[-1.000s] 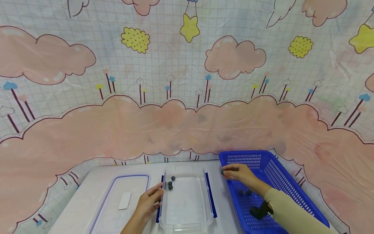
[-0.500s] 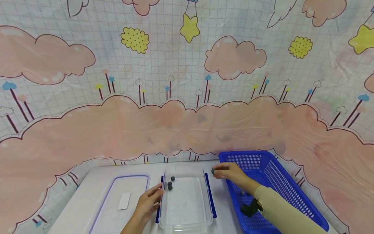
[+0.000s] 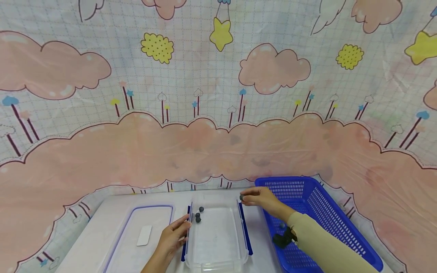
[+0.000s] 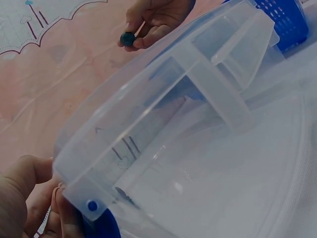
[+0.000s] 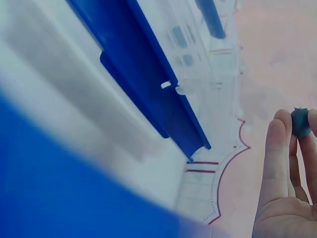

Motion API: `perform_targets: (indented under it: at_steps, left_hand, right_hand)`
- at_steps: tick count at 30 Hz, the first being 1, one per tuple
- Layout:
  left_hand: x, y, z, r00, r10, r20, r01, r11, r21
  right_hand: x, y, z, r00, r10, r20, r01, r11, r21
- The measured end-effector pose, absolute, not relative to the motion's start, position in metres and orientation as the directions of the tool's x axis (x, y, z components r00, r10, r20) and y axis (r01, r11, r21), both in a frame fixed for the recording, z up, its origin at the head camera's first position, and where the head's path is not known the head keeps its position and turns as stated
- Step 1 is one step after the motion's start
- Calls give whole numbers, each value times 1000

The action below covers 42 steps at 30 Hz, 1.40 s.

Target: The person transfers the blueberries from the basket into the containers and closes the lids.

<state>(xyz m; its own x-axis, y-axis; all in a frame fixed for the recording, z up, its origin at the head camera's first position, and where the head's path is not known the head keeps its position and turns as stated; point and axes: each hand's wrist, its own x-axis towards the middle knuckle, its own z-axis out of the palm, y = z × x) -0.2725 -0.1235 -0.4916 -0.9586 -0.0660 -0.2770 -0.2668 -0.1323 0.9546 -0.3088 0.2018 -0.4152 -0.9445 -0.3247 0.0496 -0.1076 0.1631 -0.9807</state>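
A blueberry (image 5: 300,122) with a small crown is pinched between the thumb and fingertips of my right hand (image 3: 261,199). That hand is raised near the far right corner of a clear plastic box (image 3: 218,235) with blue side clasps. Three more blueberries (image 3: 198,220) lie inside the box along its left wall. At the box's left side, my left hand (image 3: 172,237) holds the rim and clasp between thumb and fingers; the left wrist view shows its fingertips (image 4: 37,168) right at the box edge.
A blue perforated basket (image 3: 327,201) stands on the right, with a blueberry (image 3: 282,225) inside it beside the right wrist's black camera (image 3: 283,239). A clear lid (image 3: 128,246) with a blue seal lies left, bearing a white rectangle (image 3: 144,235). A patterned cloth hangs behind.
My right hand has moved left with the blueberry, from over the basket's left rim to the box's far right corner. The left hand and box have stayed put.
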Motion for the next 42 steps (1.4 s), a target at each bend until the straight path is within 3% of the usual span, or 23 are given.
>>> perform_targets:
  at_steps: [42]
  left_hand:
    - [-270, -128, -491, -970, -40, -241, -233, -148, 961]
  right_hand:
    - [-329, 118, -429, -957, -289, 0, -50, 164, -985]
